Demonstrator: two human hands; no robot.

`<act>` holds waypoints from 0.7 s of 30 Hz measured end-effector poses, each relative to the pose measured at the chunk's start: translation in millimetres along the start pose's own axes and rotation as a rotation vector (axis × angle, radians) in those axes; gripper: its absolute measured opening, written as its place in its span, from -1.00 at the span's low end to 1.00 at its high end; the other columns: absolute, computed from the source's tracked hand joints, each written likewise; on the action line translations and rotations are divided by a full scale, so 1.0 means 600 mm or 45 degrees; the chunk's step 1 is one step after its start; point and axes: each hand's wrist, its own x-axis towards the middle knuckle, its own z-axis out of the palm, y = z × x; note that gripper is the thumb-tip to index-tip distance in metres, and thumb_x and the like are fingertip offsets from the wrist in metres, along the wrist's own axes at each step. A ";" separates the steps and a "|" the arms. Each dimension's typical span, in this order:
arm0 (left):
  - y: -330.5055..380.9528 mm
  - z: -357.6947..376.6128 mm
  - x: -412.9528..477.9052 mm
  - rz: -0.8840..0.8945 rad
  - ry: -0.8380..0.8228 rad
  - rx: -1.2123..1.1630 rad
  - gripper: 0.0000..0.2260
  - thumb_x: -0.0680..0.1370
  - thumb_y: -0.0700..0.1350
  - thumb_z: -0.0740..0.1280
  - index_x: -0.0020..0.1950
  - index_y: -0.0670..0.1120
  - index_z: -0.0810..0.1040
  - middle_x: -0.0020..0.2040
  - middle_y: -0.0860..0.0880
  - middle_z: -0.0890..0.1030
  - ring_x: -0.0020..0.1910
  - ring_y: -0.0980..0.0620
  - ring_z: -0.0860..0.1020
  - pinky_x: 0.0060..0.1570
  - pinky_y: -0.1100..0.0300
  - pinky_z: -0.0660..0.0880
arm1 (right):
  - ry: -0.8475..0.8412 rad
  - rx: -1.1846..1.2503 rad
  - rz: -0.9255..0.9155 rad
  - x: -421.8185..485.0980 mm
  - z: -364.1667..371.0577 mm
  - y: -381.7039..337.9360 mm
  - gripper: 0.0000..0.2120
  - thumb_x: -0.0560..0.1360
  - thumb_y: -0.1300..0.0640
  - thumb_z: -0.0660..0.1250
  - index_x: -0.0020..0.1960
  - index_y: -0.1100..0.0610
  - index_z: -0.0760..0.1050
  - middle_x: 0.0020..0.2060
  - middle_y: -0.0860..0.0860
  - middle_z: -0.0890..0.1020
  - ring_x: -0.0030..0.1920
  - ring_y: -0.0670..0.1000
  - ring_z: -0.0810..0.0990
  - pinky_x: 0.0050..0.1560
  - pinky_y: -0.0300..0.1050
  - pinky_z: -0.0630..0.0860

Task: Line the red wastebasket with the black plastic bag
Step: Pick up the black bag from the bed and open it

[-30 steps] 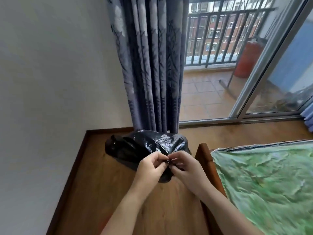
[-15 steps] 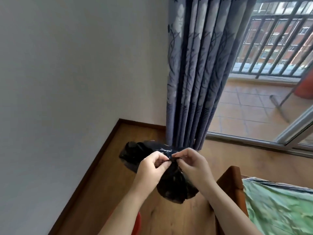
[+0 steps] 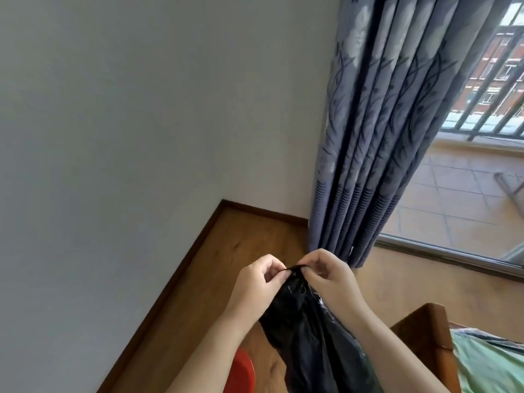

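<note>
The black plastic bag (image 3: 309, 333) hangs crumpled in front of me, its top edge held up between both hands. My left hand (image 3: 258, 285) pinches that edge from the left, and my right hand (image 3: 329, 276) pinches it from the right, fingertips almost touching. The bag trails down past my forearms to the bottom of the view. A small part of the red wastebasket (image 3: 241, 373) shows on the floor at the bottom, below my left forearm; most of it is hidden.
A white wall (image 3: 127, 137) fills the left, meeting the wooden floor (image 3: 226, 251) at a dark skirting board. A blue patterned curtain (image 3: 377, 137) hangs ahead, with a balcony door to its right. A wooden bed frame (image 3: 425, 333) with a green cover stands at lower right.
My view has swung left and tipped so the wall fills more of it. The bag has dropped from a bunched bundle to hanging long below my hands. The red wastebasket has come into view.
</note>
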 end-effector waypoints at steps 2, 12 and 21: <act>-0.024 -0.014 0.015 -0.022 -0.038 -0.028 -0.90 0.46 -0.12 0.37 -0.25 -0.01 0.52 -0.31 -0.01 0.61 -0.30 0.09 0.55 -0.29 0.26 0.48 | -0.004 -0.010 0.006 0.016 0.024 0.001 -0.80 0.40 0.36 0.33 -0.22 0.07 0.54 -0.30 -0.03 0.62 -0.28 -0.16 0.56 -0.23 -0.30 0.51; -0.269 -0.059 0.130 0.013 -0.288 -0.156 -0.91 0.48 -0.16 0.35 -0.22 -0.01 0.54 -0.31 0.05 0.59 -0.30 0.17 0.54 -0.29 0.29 0.49 | 0.149 -0.089 0.047 0.110 0.219 0.123 -0.80 0.41 0.31 0.33 -0.20 0.01 0.52 -0.29 -0.07 0.61 -0.26 -0.13 0.56 -0.21 -0.26 0.53; -0.552 -0.004 0.149 -0.023 -0.236 -0.323 -0.87 0.47 -0.24 0.33 -0.22 -0.04 0.56 -0.35 0.11 0.59 -0.31 0.22 0.54 -0.32 0.39 0.46 | 0.068 -0.117 0.004 0.153 0.377 0.362 -0.84 0.43 0.26 0.33 -0.18 0.00 0.53 -0.26 -0.06 0.63 -0.23 -0.11 0.60 -0.19 -0.21 0.57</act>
